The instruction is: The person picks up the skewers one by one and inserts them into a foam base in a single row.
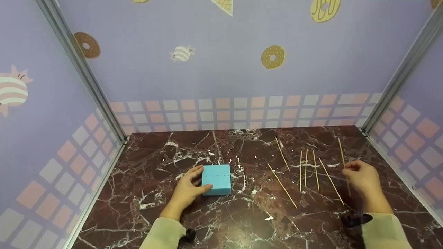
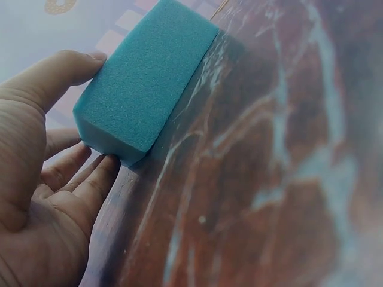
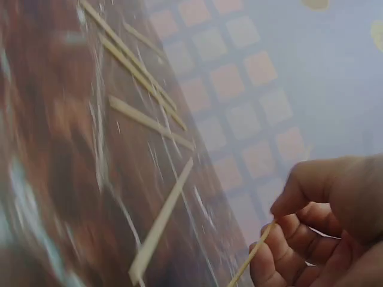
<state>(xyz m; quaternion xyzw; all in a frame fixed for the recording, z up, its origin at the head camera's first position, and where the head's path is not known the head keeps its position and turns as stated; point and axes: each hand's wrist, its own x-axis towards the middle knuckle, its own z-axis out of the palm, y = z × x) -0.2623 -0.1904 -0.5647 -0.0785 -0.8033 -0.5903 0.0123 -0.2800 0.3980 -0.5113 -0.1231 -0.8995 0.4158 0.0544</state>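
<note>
A light-blue foam block point(image 1: 216, 177) with a row of small dark holes across its top sits on the marble-patterned table, left of centre. My left hand point(image 1: 188, 186) holds it from the left, thumb at the near corner and fingers along the far side. In the left wrist view, the fingertips meet the end of the foam block point(image 2: 146, 78). On the right, my right hand point(image 1: 363, 178) pinches a thin wooden stick point(image 1: 342, 152) between thumb and index finger. The right wrist view shows this stick point(image 3: 254, 252) slanting down from the fingertips.
Several more thin sticks point(image 1: 326, 174) lie apart on the table between the hands. One stick point(image 1: 282, 186) lies nearest the block. Patterned walls point(image 1: 225, 69) enclose the table point(image 1: 155, 221) at the back and both sides.
</note>
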